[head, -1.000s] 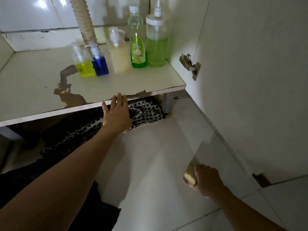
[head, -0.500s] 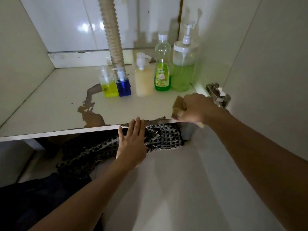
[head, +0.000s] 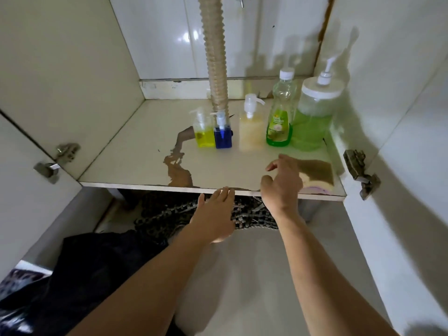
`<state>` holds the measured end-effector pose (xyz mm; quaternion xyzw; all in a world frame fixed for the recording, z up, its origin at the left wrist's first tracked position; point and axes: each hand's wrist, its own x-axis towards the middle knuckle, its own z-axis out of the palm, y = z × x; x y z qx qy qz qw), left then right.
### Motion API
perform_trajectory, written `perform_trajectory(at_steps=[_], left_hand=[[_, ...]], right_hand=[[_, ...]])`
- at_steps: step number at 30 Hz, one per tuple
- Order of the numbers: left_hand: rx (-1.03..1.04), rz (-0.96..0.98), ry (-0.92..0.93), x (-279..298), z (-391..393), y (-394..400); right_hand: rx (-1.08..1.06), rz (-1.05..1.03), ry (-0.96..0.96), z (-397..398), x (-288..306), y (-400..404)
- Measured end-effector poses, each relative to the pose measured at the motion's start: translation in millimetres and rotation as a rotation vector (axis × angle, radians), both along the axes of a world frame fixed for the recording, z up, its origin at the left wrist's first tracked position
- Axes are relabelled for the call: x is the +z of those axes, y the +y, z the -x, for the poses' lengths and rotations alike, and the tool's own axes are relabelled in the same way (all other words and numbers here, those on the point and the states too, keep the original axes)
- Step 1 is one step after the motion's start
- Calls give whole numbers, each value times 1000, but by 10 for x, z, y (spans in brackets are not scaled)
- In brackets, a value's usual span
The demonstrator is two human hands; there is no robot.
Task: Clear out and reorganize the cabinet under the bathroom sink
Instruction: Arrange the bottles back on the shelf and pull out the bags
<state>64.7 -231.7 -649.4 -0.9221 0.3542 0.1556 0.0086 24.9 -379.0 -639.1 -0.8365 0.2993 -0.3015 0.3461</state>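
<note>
My right hand [head: 282, 184] covers the near end of the brown-topped yellow sponge [head: 317, 174]; the ribbed beige drain hose [head: 214, 57] leaves the top edge; the woven mat [head: 252, 218] seems mostly under the shelf [head: 135, 163].

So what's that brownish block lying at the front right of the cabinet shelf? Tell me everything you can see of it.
It looks like a sponge: a soft rectangular block with a dark brown-green top and a paler yellowish layer showing at its near left corner, with a pinkish edge below that. It lies flat on the cabinet shelf, near the front edge in the right corner, in front of the big green pump jar. The right hand hovers just left of it, fingers loose, hiding its left end; whether they touch is unclear.
</note>
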Motion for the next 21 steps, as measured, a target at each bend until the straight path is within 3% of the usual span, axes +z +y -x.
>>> perform_trajectory(at_steps=[3, 7, 12, 14, 19, 21], left_hand=[[74, 42, -11, 57, -42, 174], [109, 99, -77, -9, -9, 447], [160, 232, -76, -242, 92, 907], [173, 222, -17, -331, 177, 1138], [132, 127, 157, -424, 371, 1824], [102, 78, 210, -401, 456, 2101]], right_hand=[[79, 7, -31, -35, -92, 222], [262, 209, -65, 0, -323, 515], [508, 350, 52, 208, -640, 887], [576, 303, 238, 371, -714, 1053], [712, 170, 1204, 866, -543, 1496], [699, 121, 1280, 1057, -490, 1756]])
